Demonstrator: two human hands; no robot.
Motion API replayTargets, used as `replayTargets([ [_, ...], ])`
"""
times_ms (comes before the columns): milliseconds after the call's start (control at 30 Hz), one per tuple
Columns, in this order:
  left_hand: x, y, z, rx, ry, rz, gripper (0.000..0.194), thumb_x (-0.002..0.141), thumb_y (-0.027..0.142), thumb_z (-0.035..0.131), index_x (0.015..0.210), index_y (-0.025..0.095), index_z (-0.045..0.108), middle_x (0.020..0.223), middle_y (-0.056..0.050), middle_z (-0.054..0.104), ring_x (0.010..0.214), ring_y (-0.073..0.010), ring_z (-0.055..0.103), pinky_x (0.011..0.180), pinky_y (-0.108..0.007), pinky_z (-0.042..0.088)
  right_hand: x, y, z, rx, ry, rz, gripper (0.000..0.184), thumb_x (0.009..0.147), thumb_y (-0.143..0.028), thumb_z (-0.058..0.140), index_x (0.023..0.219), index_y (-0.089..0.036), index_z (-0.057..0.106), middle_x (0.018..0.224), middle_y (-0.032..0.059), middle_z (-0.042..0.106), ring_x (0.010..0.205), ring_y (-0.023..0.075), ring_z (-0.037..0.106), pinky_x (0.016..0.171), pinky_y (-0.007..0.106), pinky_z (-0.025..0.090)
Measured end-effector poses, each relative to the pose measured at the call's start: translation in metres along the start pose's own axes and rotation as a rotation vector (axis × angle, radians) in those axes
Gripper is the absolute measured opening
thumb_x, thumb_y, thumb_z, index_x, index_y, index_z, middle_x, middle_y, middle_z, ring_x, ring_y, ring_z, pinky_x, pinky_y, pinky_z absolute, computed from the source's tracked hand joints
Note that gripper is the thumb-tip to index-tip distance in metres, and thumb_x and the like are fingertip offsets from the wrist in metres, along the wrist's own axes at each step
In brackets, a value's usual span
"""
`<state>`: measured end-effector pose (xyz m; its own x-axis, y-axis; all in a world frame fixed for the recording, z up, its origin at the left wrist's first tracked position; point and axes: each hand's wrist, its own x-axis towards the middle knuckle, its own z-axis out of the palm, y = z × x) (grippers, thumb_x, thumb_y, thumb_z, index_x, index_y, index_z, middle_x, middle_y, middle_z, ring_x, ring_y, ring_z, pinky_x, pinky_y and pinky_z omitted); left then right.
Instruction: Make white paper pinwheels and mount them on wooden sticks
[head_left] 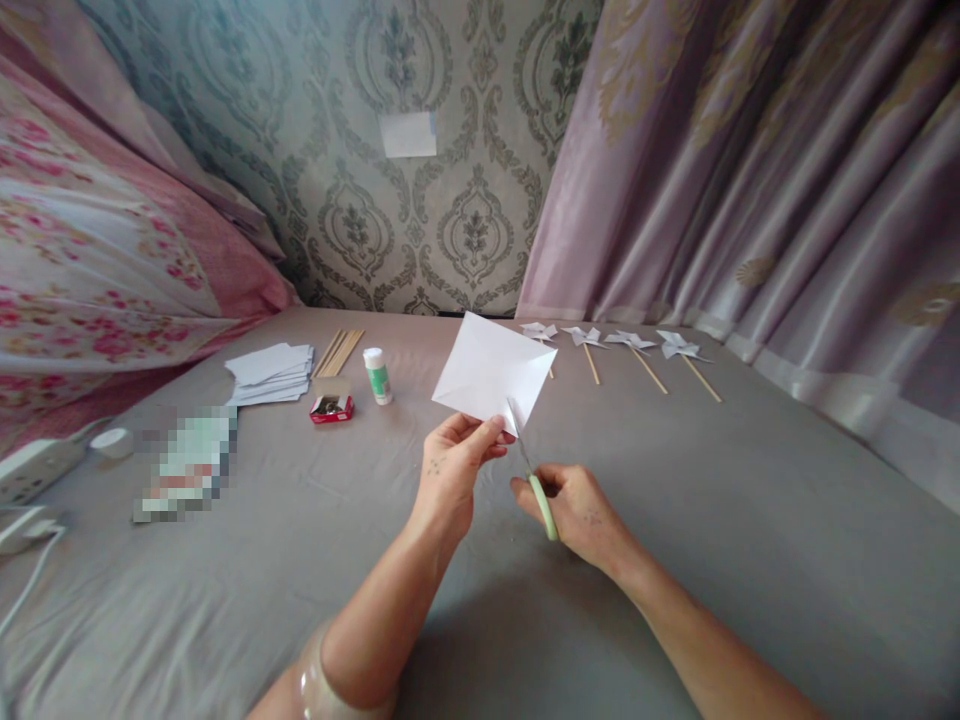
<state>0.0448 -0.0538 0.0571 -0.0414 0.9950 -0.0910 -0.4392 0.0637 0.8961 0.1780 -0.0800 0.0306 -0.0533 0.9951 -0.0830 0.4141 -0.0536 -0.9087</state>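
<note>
A white square of paper (491, 365) with faint diagonal creases is held up in the middle of the head view. My left hand (457, 455) pinches it near its lower corner, thumb on top. Scissors (541, 505) with light green handles are in my right hand (574, 505), fingers closed round the grips. Their blades reach up over the paper at its lower right corner, close to my left fingertips. I cannot make out how far the blades are parted.
Finished paper pinwheels on sticks (637, 350) lie at the back right. At the back left are a stack of white paper (270, 372), wooden sticks (340, 353), a glue stick (377, 376) and a small red box (331, 408). A power strip (41, 465) lies at the left edge.
</note>
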Motion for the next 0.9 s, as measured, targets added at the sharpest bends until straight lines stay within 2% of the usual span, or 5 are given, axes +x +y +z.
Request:
replayTargets([
  [300,-0.006,-0.002,0.006,0.036,-0.039,-0.028,0.022,0.061,0.029,0.078,0.062,0.012,0.064,0.061,-0.004,0.066,0.057,-0.0095,0.058,0.06,-0.021,0.045,-0.002,-0.007,-0.008,0.031,-0.013,-0.027,0.029,0.07,-0.037,0.059,0.055,-0.019,0.042,0.051,-0.0062,0.033,0.051,0.0079,0.031,0.047,0.023,0.026],
  [533,-0.009,-0.005,0.009,0.041,-0.059,-0.046,0.022,0.061,0.029,0.078,0.065,0.012,0.065,0.062,-0.004,0.066,0.058,-0.0107,0.06,0.062,-0.022,0.047,-0.001,-0.004,-0.01,0.016,-0.016,-0.078,0.029,0.071,-0.041,0.061,0.06,-0.018,0.046,0.054,-0.0056,0.039,0.053,0.0087,0.036,0.048,0.022,0.028],
  [900,-0.009,-0.004,0.009,0.043,-0.06,-0.043,0.022,0.061,0.029,0.078,0.064,0.012,0.064,0.061,-0.003,0.066,0.058,-0.01,0.059,0.061,-0.022,0.046,-0.004,-0.011,-0.011,0.028,0.007,-0.048,0.026,0.068,-0.035,0.057,0.054,-0.019,0.042,0.052,-0.006,0.033,0.051,0.0077,0.03,0.046,0.023,0.026],
])
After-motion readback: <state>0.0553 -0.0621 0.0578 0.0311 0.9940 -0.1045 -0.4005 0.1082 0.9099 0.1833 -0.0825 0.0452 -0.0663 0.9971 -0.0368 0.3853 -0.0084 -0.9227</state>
